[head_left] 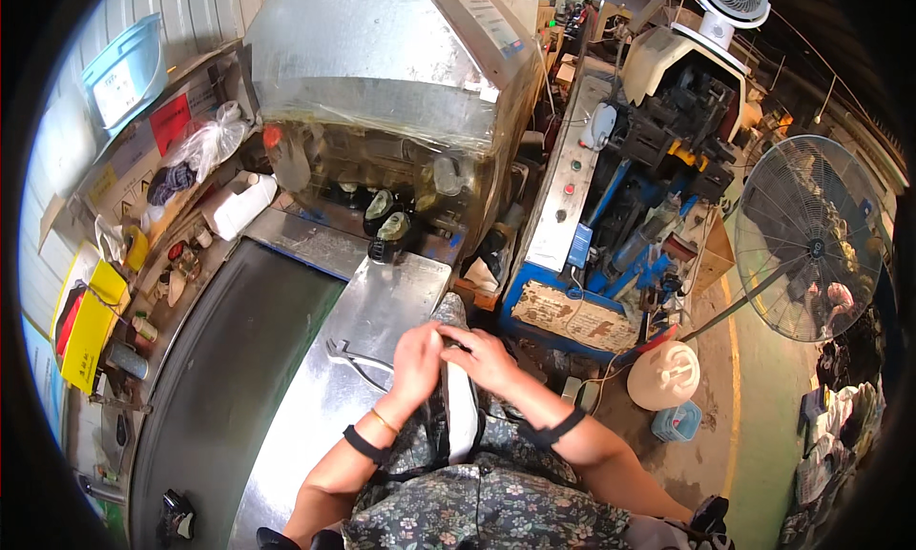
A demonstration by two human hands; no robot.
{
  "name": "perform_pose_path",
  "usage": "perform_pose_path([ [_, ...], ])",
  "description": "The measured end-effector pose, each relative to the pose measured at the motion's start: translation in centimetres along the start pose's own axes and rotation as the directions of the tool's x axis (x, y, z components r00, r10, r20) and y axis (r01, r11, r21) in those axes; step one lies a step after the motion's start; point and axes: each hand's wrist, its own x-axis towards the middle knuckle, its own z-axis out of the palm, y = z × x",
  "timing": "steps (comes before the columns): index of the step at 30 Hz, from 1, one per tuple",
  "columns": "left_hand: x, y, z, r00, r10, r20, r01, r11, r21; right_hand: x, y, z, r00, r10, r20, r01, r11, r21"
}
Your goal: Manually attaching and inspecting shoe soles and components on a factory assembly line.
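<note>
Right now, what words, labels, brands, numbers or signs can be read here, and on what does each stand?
None reads clearly enough to quote.
Yellow holder: dark characters, too small.
White label on the blue bin: blurred.
Sheet on the metal hood: lines of print, too small.
Large fan's hub: pale mark, unclear.

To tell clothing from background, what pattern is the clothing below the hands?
The clothing is dark with a floral print; best seen in the head view.
</note>
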Motion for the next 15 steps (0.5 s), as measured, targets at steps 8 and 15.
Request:
perform_pose_path([
  [8,3.4,-1.7,-0.9,0.918,-0.235,0.318,0.297,0.941,-0.164,-6.4,7.4,4.8,0.898,0.44,0.009,-0.413,0.836,0.361],
  [15,-4.3,-2.4,-0.2,0.744,-0.533,0.402,0.66,0.497,-0.563,-7.2,6.9,6.6,0.513,0.667,0.541,-0.834,0.238,0.498],
])
